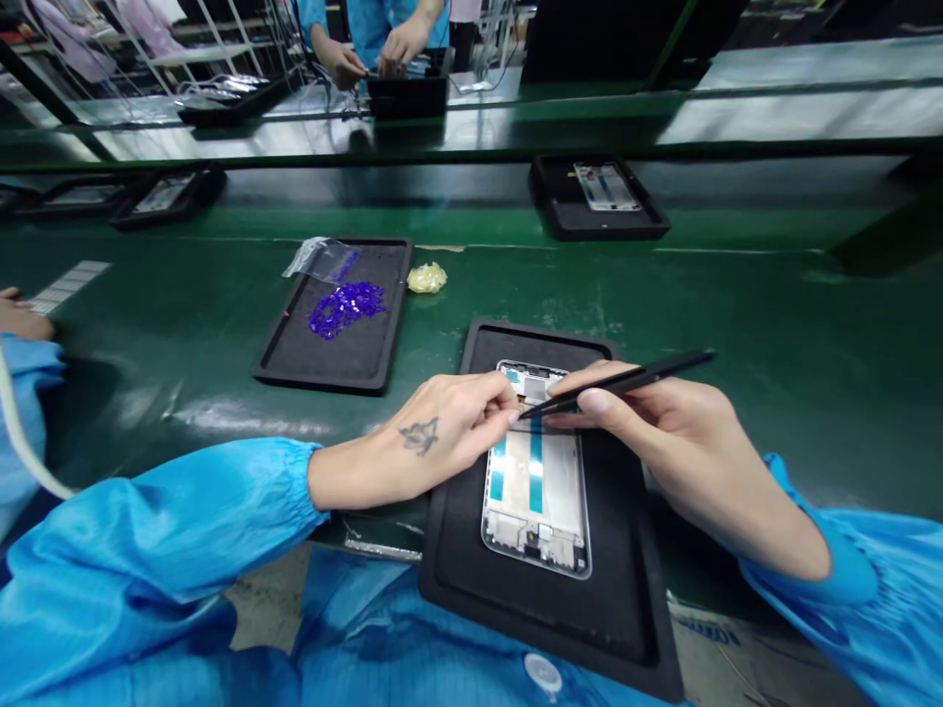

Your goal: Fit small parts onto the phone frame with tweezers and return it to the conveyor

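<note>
A phone frame [536,491] with white inside and two blue strips lies in a black tray [619,589] right in front of me. My right hand [663,432] grips black tweezers [626,381], whose tips reach the upper part of the frame. My left hand [442,427] rests on the frame's left edge, fingertips pinched together next to the tweezer tips; what they hold, if anything, is too small to see.
A second black tray [295,363] to the left holds a heap of small blue parts [346,306] and a clear bag [320,257]. A yellowish wad [426,278] lies beside it. Another tray with a phone frame [605,187] sits farther back. A co-worker's hands [375,54] work at the far bench.
</note>
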### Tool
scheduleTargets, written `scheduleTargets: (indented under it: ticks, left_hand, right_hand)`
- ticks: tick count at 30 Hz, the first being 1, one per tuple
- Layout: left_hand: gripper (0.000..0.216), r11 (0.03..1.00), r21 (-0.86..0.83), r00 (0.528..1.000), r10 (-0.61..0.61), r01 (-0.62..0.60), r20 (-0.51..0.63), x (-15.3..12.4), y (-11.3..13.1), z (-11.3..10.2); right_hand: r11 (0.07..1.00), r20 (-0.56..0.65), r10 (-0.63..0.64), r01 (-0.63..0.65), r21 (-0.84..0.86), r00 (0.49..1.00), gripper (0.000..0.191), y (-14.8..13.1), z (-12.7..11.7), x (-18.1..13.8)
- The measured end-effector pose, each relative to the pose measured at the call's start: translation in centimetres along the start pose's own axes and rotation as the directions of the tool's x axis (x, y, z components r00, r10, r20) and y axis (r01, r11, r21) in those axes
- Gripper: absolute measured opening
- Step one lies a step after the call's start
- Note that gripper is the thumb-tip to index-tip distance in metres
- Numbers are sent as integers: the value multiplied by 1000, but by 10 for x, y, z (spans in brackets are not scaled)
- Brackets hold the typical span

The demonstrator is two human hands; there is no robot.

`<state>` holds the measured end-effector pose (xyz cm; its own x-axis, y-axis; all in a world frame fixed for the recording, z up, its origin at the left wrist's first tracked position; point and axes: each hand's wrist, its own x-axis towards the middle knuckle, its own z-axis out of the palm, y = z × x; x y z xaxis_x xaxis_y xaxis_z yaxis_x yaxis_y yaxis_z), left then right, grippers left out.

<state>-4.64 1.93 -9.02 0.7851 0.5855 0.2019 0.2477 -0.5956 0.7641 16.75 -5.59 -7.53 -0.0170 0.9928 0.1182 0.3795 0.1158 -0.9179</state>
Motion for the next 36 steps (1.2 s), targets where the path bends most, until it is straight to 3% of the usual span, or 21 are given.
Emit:
scheduleTargets:
  ticks: [10, 17, 20, 22, 24, 26, 27, 31, 36]
  left_hand:
    - [10, 1000, -2, 1000, -13, 13, 22, 0, 0, -2]
    - [20, 1000, -10, 999, -22, 22, -38, 2, -3, 0]
    - [17, 994, 39, 992, 101, -98, -71, -2, -5, 1]
    - [17, 942, 148, 954, 298, -301, 41, -5, -3, -2]
    - [21, 834, 236, 857, 432, -498, 282, -10, 3, -7]
    - [23, 763, 280, 772, 411, -583, 485, -13, 12, -12]
    - [22, 753, 298, 757, 379, -587, 532, -15, 16, -14]
    - [15, 739, 338, 756, 342, -584, 558, -19, 21, -12]
    - [13, 599, 450, 748, 500, -663, 437, -26, 10, 4]
  right_hand:
    - [1000, -9, 0, 0, 15, 1000, 22, 4, 0, 1]
    - [913, -63, 236, -199, 356, 970, 32, 10, 0, 8]
    - [876, -48, 276, -231, 424, 960, 34, 9, -2, 12]
    - [866, -49, 281, -232, 442, 958, 33, 8, -4, 13]
    - [865, -71, 283, -223, 450, 956, 33, 7, -6, 13]
    - [867, -93, 286, -216, 449, 954, 32, 7, -7, 14]
    - [868, -102, 287, -214, 448, 953, 32, 7, -7, 15]
    - [870, -133, 292, -206, 447, 947, 32, 9, -9, 18]
    - [892, -151, 278, -197, 408, 949, 32, 13, -10, 22]
